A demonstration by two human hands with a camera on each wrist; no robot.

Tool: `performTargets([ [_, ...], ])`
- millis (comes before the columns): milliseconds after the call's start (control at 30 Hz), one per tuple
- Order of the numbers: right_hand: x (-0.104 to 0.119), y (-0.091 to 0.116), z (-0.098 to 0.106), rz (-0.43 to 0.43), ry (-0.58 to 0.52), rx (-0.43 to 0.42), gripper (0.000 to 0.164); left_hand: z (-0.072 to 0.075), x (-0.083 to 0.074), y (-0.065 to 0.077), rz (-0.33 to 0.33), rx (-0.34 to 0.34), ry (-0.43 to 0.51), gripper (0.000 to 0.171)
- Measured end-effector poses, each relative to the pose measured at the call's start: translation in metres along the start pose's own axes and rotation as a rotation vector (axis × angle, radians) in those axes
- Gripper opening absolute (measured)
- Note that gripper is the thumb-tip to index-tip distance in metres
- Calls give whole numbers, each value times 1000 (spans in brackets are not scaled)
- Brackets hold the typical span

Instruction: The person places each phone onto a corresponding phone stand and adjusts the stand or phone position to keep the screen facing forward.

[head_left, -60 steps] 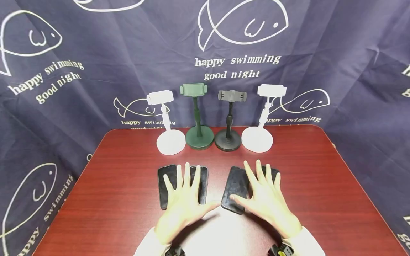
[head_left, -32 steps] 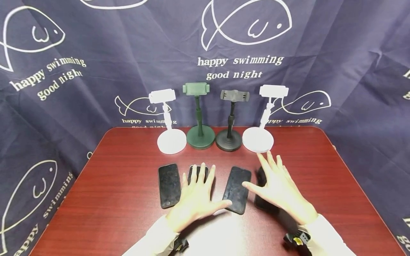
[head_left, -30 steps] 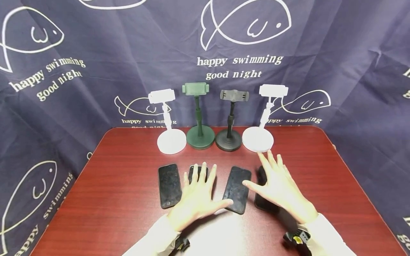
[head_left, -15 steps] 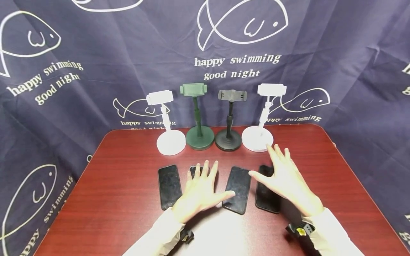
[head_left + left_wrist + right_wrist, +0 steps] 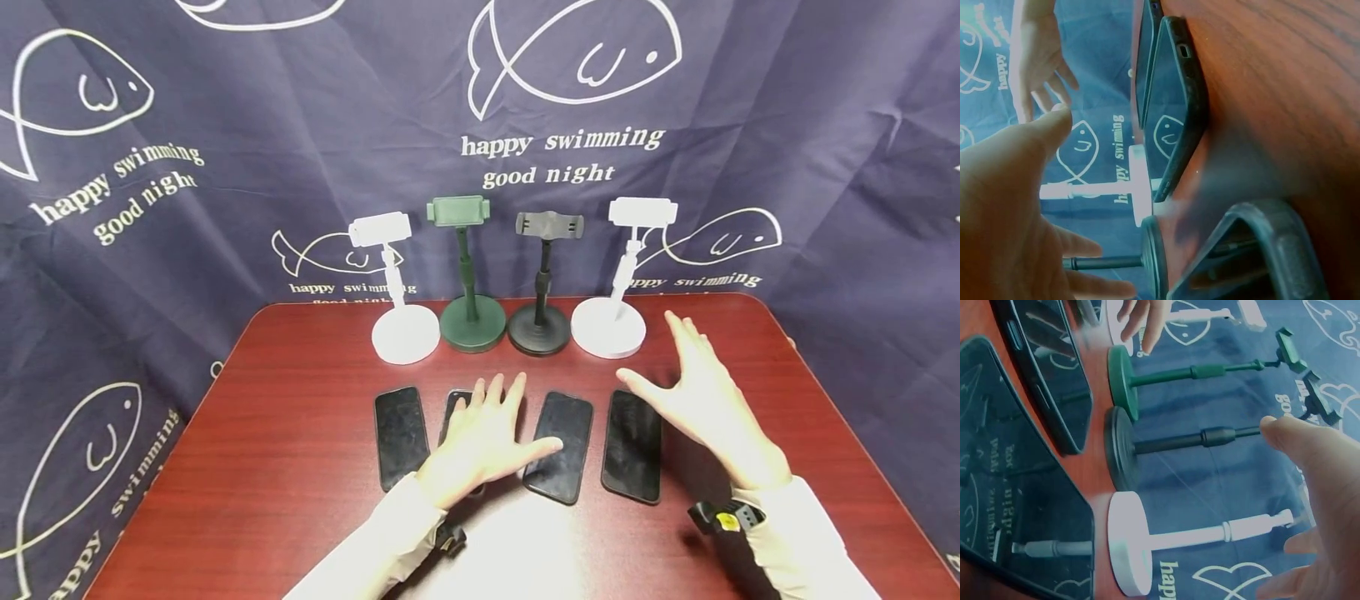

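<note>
Several dark phones lie face up in a row on the table. My left hand (image 5: 480,437), fingers spread, hovers palm down over the second phone (image 5: 461,394), covering most of it. Its thumb overlaps the third phone (image 5: 570,458) in the head view. The leftmost phone (image 5: 400,437) lies beside that hand. My right hand (image 5: 708,404) is raised to the right of the rightmost phone (image 5: 632,454), its thumb over that phone's top edge and its fingers extended. Neither hand holds anything. In the left wrist view, the table lies below the left hand (image 5: 1004,169).
Behind the phones stand phone stands in a row: a white stand (image 5: 405,335), a green stand (image 5: 472,325), a black stand (image 5: 538,331) and another white stand (image 5: 609,327). A dark blue curtain (image 5: 360,125) with fish drawings hangs behind the reddish wooden table (image 5: 262,467).
My right hand has moved right and away from me, uncovering the rightmost phone. My left hand has drifted right, uncovering the leftmost phone. The phones and stands stay in place.
</note>
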State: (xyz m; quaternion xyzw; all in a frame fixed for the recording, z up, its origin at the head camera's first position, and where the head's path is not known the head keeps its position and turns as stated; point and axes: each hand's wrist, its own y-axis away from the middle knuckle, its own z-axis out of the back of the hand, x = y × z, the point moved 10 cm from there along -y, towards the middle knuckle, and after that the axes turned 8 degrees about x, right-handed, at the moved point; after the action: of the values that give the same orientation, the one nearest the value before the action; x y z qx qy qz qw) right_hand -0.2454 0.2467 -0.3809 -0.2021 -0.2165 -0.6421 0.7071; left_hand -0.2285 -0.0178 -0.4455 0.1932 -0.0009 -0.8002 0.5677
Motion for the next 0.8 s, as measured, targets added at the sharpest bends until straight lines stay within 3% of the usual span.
performTargets([
  [233, 2, -7, 15, 50, -19, -69, 109, 5, -7, -5, -14, -32, -16, 109],
  [567, 7, -18, 30, 32, -44, -91, 109, 11, -16, -16, -25, -62, -73, 109],
  [800, 11, -27, 34, 4, -57, -102, 108, 11, -30, -25, -47, -68, -100, 110],
])
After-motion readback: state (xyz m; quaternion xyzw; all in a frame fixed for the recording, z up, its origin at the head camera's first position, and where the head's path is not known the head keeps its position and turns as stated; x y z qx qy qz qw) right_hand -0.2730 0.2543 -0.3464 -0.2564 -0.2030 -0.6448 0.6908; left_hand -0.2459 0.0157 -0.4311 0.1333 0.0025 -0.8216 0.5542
